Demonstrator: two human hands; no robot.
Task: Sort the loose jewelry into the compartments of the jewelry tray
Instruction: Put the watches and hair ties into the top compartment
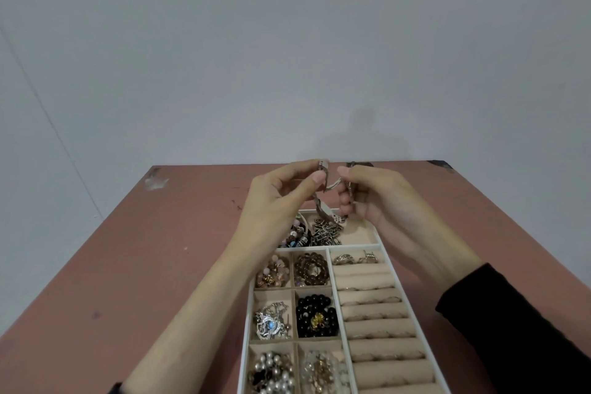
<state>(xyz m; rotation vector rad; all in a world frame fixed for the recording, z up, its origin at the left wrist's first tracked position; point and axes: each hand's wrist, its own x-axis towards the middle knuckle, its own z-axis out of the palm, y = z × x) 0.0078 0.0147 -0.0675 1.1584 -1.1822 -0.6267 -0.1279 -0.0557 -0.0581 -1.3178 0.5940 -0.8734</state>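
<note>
Both hands are raised above the far end of the white jewelry tray (398, 285). My left hand (275, 201) pinches one end of a silver link bracelet (329, 184) between thumb and fingertips. My right hand (374, 198) grips its other end, with more chain curled in the fingers. The bracelet's slack loop hangs down between my hands over the tray's far compartment, where a pile of silver chains (326, 230) lies. The small left compartments hold beaded bracelets, pearls and a silver brooch. Two rings (355, 258) sit in the top row of the beige ring rolls.
The tray lies on a reddish-brown table (160, 265) that ends at a plain grey wall. The table top left of the tray is bare, with worn patches at its far corners. A black sleeve (518, 323) covers my right forearm.
</note>
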